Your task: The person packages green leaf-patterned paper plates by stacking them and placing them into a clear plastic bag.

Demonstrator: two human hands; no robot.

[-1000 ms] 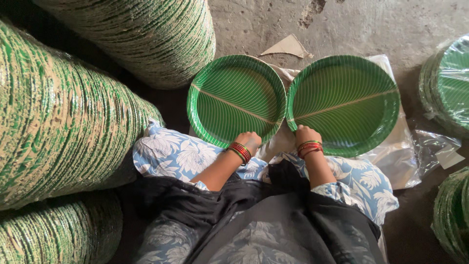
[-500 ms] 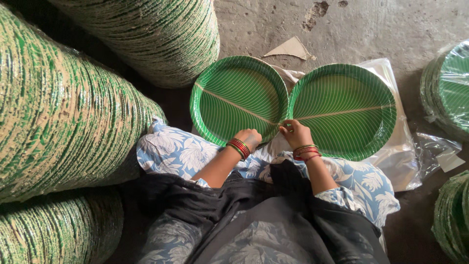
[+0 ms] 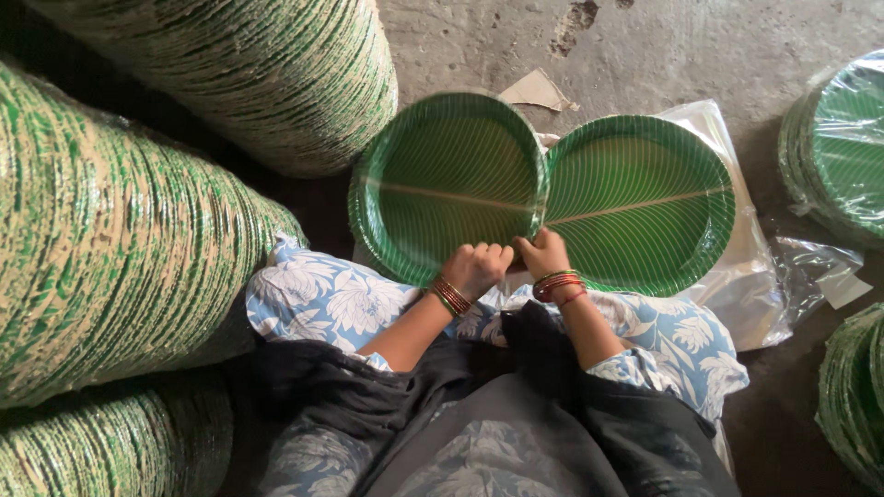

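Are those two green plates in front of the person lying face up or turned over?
Face up. The left green plate and the right green plate both show their printed leaf-pattern hollows and raised rims toward the camera.

To your left lay long rolls of stacked green paper plates [image 3: 120, 230]. A torn cardboard scrap [image 3: 537, 90] sat on the grey concrete floor [image 3: 663, 46], with plastic-wrapped green plate stacks [image 3: 838, 138] at right.
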